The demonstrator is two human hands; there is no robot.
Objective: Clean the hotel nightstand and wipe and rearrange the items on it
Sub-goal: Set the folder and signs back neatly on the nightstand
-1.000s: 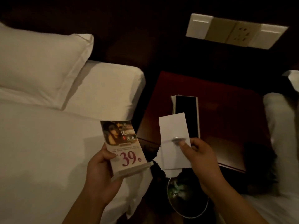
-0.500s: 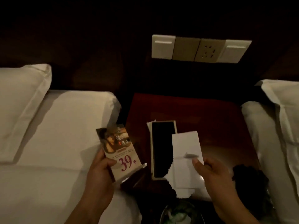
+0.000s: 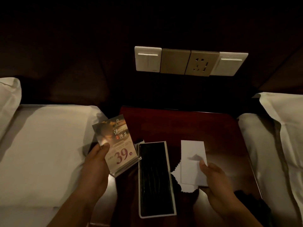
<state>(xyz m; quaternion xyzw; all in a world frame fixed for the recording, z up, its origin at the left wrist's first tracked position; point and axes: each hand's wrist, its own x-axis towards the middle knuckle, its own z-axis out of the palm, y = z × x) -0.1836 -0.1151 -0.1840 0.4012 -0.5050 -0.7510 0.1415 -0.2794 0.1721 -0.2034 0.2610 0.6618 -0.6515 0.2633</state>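
Note:
A dark red wooden nightstand (image 3: 188, 126) stands between two beds. My left hand (image 3: 95, 163) grips a clear acrylic sign stand (image 3: 117, 145) printed with "39", held tilted above the nightstand's left edge. My right hand (image 3: 214, 182) pinches a white folded cloth or paper (image 3: 192, 163) with a zigzag edge, thumb on top, over the nightstand's front right. A long black tray with a white rim (image 3: 155, 179) lies on the nightstand between my hands, with a white corner showing under its far end.
White bedding (image 3: 42, 148) lies on the left and a second bed (image 3: 277, 145) on the right. A wall panel with switches and a socket (image 3: 190, 63) sits above the nightstand. A dark object (image 3: 250, 203) sits at the nightstand's front right corner.
My view has swung right and closer to the nightstand. My left hand has carried the sign up toward the nightstand's left edge. My right hand moved the white sheet to the right of the tray.

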